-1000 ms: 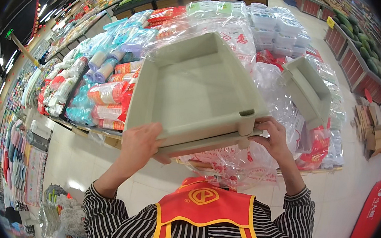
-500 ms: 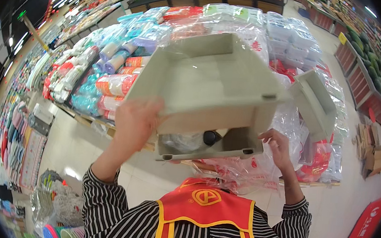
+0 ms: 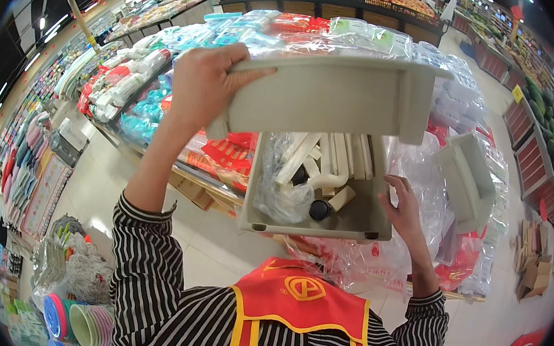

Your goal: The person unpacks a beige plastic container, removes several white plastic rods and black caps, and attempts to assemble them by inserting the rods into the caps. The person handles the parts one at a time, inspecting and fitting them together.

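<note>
My left hand [image 3: 208,85] grips the left end of a grey-beige plastic bin [image 3: 325,100], raised and tipped so a broad flat side faces me. Below it a second open bin [image 3: 253,191] of the same colour sits at the near side of the display. Inside lie several off-white plastic bars [image 3: 339,156], a bent white pipe piece [image 3: 330,180], a black round knob or cap [image 3: 319,209] and a crumpled clear plastic bag [image 3: 281,200]. My right hand [image 3: 403,205] is at this lower bin's right wall, fingers apart and slightly bent, holding nothing.
A third grey-beige bin [image 3: 468,183] lies tilted on wrapped goods at right. Clear plastic wrapping [image 3: 349,258] hangs over the near edge. Bagged turquoise goods [image 3: 144,115] fill the left side. Flattened cardboard [image 3: 534,261] lies on the floor at right, buckets [image 3: 89,325] at lower left.
My left hand has lifted the upper bin and tipped it, turning its hollow out of sight. The lower bin's contents have come into view. My right hand stays by the lower bin's right wall.
</note>
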`<control>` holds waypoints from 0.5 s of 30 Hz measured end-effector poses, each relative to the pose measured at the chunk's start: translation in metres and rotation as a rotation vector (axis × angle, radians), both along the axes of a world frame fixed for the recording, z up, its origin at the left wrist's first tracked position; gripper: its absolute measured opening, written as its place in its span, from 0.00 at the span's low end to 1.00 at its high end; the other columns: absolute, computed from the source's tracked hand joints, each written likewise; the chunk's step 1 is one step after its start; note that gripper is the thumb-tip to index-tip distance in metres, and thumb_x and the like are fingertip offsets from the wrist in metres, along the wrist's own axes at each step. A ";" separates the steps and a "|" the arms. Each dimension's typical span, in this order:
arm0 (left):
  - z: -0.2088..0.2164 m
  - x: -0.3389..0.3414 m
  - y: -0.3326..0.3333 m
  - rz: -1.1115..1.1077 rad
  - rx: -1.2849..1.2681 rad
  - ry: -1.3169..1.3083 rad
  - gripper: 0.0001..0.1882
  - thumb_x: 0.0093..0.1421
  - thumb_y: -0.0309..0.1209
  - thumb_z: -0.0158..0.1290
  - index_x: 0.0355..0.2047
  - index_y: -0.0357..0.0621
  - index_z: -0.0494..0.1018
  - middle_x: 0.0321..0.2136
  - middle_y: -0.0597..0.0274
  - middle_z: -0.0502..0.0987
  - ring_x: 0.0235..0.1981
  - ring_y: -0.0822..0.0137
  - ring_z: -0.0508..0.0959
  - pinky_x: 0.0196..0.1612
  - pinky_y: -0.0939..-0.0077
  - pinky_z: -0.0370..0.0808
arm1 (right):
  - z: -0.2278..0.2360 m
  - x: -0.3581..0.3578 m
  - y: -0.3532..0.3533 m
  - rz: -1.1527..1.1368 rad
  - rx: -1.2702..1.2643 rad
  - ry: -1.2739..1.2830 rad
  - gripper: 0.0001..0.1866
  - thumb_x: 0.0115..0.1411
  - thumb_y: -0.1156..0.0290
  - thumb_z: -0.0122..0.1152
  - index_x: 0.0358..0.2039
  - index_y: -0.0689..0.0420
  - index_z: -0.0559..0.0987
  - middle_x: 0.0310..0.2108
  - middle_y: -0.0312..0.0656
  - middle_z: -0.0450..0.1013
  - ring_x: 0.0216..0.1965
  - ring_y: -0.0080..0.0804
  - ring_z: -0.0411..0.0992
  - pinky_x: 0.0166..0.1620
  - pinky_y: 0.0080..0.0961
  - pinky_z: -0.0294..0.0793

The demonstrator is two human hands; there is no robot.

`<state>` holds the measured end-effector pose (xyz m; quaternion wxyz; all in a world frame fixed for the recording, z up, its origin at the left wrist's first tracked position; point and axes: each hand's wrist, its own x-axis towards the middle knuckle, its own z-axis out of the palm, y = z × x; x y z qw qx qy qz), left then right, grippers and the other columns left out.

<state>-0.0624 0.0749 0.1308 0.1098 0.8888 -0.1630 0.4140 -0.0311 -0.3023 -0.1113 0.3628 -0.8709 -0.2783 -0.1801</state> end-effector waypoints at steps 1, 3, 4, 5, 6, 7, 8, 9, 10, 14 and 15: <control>0.009 0.001 0.003 0.009 -0.029 0.012 0.23 0.52 0.50 0.63 0.21 0.42 0.73 0.12 0.58 0.70 0.14 0.57 0.70 0.21 0.68 0.66 | -0.005 0.003 0.004 -0.012 -0.017 -0.074 0.23 0.57 0.72 0.63 0.53 0.60 0.70 0.44 0.50 0.73 0.39 0.45 0.74 0.45 0.34 0.73; 0.022 0.005 0.011 -0.001 -0.072 0.015 0.22 0.52 0.48 0.63 0.22 0.41 0.75 0.12 0.59 0.69 0.13 0.60 0.67 0.21 0.69 0.65 | -0.012 0.005 0.007 -0.022 -0.014 -0.015 0.24 0.55 0.75 0.63 0.53 0.59 0.71 0.44 0.51 0.72 0.38 0.48 0.74 0.44 0.36 0.72; 0.027 0.008 0.015 0.008 -0.099 0.027 0.21 0.52 0.48 0.63 0.22 0.40 0.75 0.12 0.58 0.69 0.13 0.61 0.67 0.21 0.70 0.65 | -0.016 0.007 0.005 -0.024 0.006 0.116 0.24 0.55 0.75 0.63 0.53 0.59 0.71 0.45 0.52 0.72 0.37 0.48 0.74 0.42 0.37 0.72; 0.032 0.010 0.019 0.016 -0.127 0.040 0.21 0.52 0.47 0.63 0.22 0.40 0.75 0.12 0.58 0.69 0.13 0.61 0.66 0.21 0.70 0.65 | -0.019 0.009 0.003 -0.025 0.027 0.246 0.24 0.54 0.76 0.62 0.53 0.58 0.71 0.45 0.52 0.72 0.37 0.48 0.74 0.41 0.37 0.72; 0.037 0.014 0.024 -0.017 -0.167 0.053 0.20 0.53 0.45 0.63 0.22 0.38 0.75 0.13 0.59 0.67 0.14 0.65 0.65 0.22 0.72 0.64 | -0.023 0.010 0.003 -0.011 0.042 0.240 0.24 0.54 0.76 0.62 0.53 0.57 0.71 0.45 0.53 0.71 0.37 0.49 0.74 0.41 0.38 0.72; 0.044 0.014 0.030 -0.015 -0.198 0.055 0.20 0.54 0.44 0.63 0.22 0.38 0.75 0.13 0.59 0.68 0.14 0.67 0.66 0.22 0.72 0.64 | -0.025 0.012 0.003 0.007 0.057 0.231 0.24 0.54 0.77 0.61 0.54 0.57 0.71 0.45 0.53 0.71 0.36 0.50 0.73 0.40 0.39 0.71; 0.051 0.014 0.037 -0.014 -0.229 0.057 0.19 0.54 0.44 0.63 0.23 0.38 0.75 0.13 0.59 0.68 0.15 0.69 0.66 0.23 0.73 0.65 | -0.026 0.012 0.004 0.025 0.072 0.223 0.25 0.54 0.78 0.61 0.54 0.57 0.71 0.46 0.54 0.71 0.36 0.51 0.73 0.40 0.41 0.71; 0.058 0.012 0.044 -0.012 -0.259 0.059 0.19 0.55 0.43 0.62 0.23 0.38 0.75 0.13 0.60 0.68 0.15 0.72 0.66 0.23 0.74 0.65 | -0.027 0.013 0.005 0.022 0.058 0.215 0.25 0.54 0.78 0.60 0.54 0.56 0.71 0.46 0.54 0.71 0.36 0.51 0.73 0.40 0.41 0.71; 0.062 0.012 0.051 -0.030 -0.314 0.073 0.19 0.56 0.43 0.62 0.23 0.38 0.76 0.14 0.63 0.69 0.16 0.74 0.66 0.24 0.75 0.65 | -0.028 0.013 0.004 0.011 0.042 0.209 0.25 0.54 0.78 0.59 0.54 0.56 0.71 0.46 0.55 0.71 0.37 0.52 0.73 0.40 0.41 0.71; 0.077 0.001 0.074 -0.069 -0.473 0.088 0.18 0.60 0.43 0.59 0.27 0.37 0.78 0.19 0.73 0.74 0.20 0.82 0.69 0.26 0.82 0.66 | -0.023 0.009 0.007 -0.005 0.022 0.232 0.25 0.55 0.80 0.57 0.56 0.57 0.69 0.48 0.56 0.70 0.43 0.54 0.72 0.42 0.39 0.73; 0.078 -0.002 0.083 -0.038 -0.496 0.085 0.18 0.61 0.42 0.58 0.27 0.37 0.78 0.19 0.73 0.73 0.20 0.82 0.67 0.26 0.82 0.65 | -0.026 0.011 0.007 -0.015 0.011 0.225 0.27 0.56 0.79 0.56 0.58 0.57 0.67 0.51 0.56 0.70 0.47 0.53 0.71 0.45 0.39 0.73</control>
